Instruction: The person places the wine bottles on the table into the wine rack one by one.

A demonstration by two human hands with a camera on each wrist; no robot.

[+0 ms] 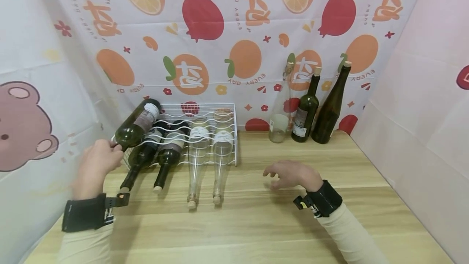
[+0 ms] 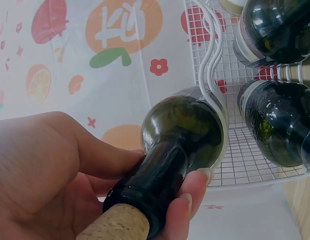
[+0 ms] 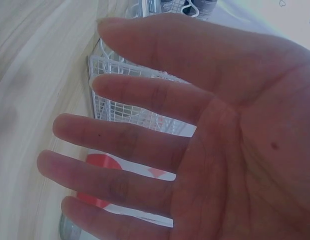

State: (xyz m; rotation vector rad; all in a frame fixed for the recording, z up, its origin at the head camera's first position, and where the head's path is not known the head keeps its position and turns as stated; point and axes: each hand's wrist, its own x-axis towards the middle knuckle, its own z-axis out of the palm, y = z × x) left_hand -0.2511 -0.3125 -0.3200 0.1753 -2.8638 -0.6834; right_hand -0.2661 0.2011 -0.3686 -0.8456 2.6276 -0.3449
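My left hand [image 1: 99, 161] grips a dark green wine bottle [image 1: 134, 127] by its neck, at the left end of a white wire rack [image 1: 235, 141]. In the left wrist view, thumb and fingers wrap the neck just below the cork [image 2: 117, 223], and the bottle's body lies against the rack's wavy wires. Two dark bottles, one of them a dark green bottle [image 1: 169, 155], lie in the rack with necks toward me, beside two clear bottles, such as the clear bottle [image 1: 198, 146]. My right hand [image 1: 292, 174] hovers over the table, fingers spread and holding nothing.
At the back right stand a clear corked bottle [image 1: 279, 123], a dark green bottle [image 1: 305, 113] and a tall brown-green bottle [image 1: 331, 109]. A fruit-patterned curtain [image 1: 220, 72] closes off the back of the wooden table [image 1: 256, 223]; pale curtains hang at both sides.
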